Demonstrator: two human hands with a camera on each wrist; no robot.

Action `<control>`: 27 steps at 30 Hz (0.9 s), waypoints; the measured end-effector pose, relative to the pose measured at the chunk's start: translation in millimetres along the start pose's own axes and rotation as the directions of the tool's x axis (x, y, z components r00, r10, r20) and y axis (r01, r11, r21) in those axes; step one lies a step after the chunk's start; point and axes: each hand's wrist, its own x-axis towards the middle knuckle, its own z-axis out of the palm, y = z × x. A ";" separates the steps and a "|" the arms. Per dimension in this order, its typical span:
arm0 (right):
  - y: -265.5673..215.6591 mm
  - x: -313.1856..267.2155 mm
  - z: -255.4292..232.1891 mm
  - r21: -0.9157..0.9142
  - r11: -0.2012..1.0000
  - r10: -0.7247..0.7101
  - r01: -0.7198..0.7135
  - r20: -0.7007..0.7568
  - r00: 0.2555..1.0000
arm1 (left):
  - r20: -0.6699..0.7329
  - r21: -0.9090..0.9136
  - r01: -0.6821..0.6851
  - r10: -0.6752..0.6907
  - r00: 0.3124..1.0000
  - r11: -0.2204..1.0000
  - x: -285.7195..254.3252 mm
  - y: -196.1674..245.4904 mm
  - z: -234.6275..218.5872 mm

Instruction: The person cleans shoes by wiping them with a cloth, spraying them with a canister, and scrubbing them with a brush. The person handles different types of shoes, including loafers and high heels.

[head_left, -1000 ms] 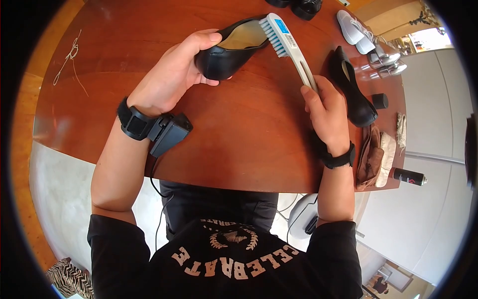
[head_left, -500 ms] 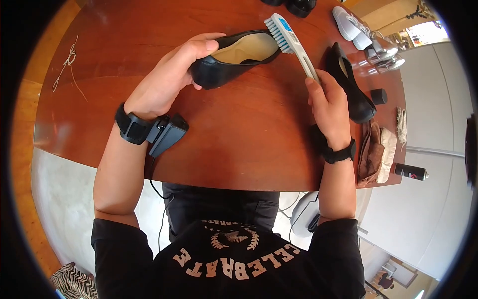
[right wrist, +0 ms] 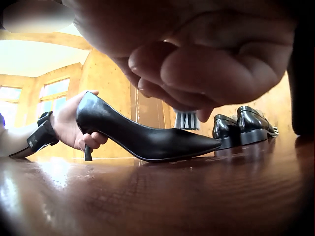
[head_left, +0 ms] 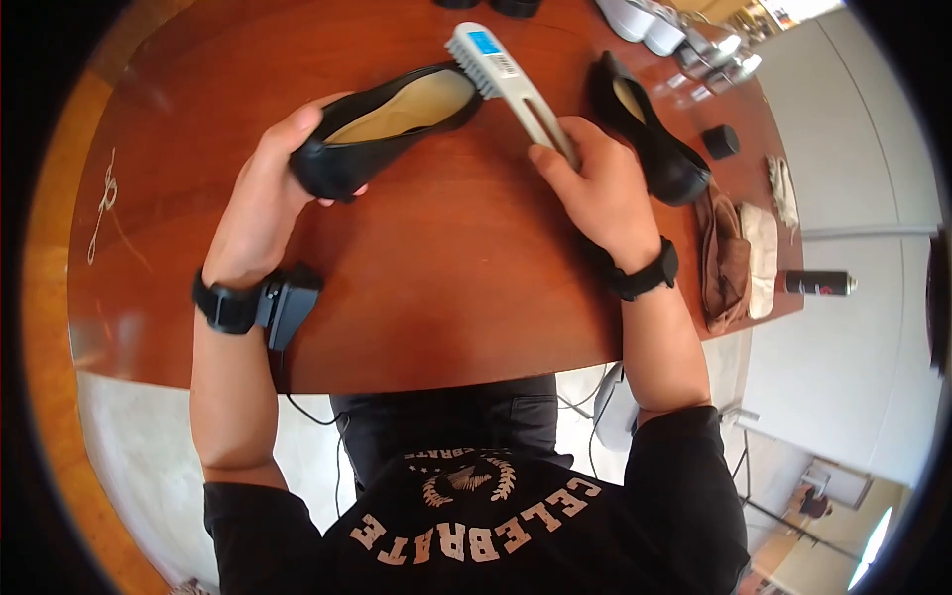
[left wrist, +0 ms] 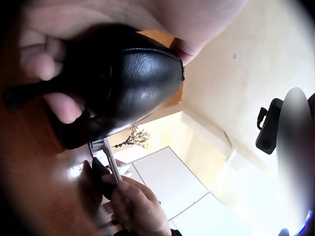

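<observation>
The black pointed-toe pump [head_left: 397,117] is positioned over the left-centre area of the wooden table [head_left: 436,297], insole upward, toe directed away from the left hand [head_left: 263,183]; contact between sole and tabletop cannot be determined. The left hand grips the pump at its heel end, thumb at the topline and fingers curled around the back and underside, beside the slim heel. The right hand [head_left: 600,183] holds the shoe brush [head_left: 513,91] by its handle, thumb and fingers closed around the grip. The brush head sits at the toe; whether the bristles touch the leather cannot be determined. A 2nd black pump [head_left: 662,154] lies beyond the right hand. To its right are 1 black cylinder [head_left: 720,142], a brown cloth [head_left: 727,263] and a cream cloth [head_left: 760,260]. At the far side stand white lace-up shoes [head_left: 645,25] and 2 black loafers [right wrist: 241,129]. Knotted string [head_left: 106,198] lies at the table's left.
</observation>
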 end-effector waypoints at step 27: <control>-1.9 -5.3 0.8 0.146 0.983 -0.133 0.115 0.122 0.984 | -0.081 -0.097 0.008 -0.016 0.997 0.995 10.0 -4.4 -9.3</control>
